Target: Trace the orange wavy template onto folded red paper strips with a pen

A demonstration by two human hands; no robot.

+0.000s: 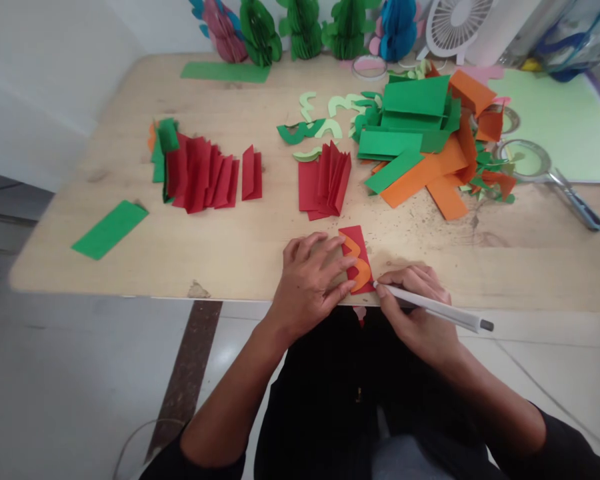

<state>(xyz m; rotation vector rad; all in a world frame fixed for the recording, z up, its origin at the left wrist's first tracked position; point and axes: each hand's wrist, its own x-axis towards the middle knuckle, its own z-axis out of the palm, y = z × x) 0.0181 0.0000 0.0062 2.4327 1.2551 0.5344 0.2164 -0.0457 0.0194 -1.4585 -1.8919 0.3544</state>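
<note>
Near the table's front edge lies a small red paper piece [358,235] with an orange curvy paper cut-out [363,273] on top of it. My left hand [307,283] rests on these from the left, fingers spread, their tips pressing on the cut-out and the paper. Gripped in my right hand [423,313] is a white pen [430,305]. Its tip meets the red paper's lower right corner, beside the cut-out. The pen's back end points right, toward me.
Folded red papers [333,180] stand just beyond my hands, with more red folds [200,173] at left. Green papers [415,110] and orange strips [435,177] are heaped at right, near a box cutter [577,200] and tape roll [527,160]. A fan [457,27] stands behind.
</note>
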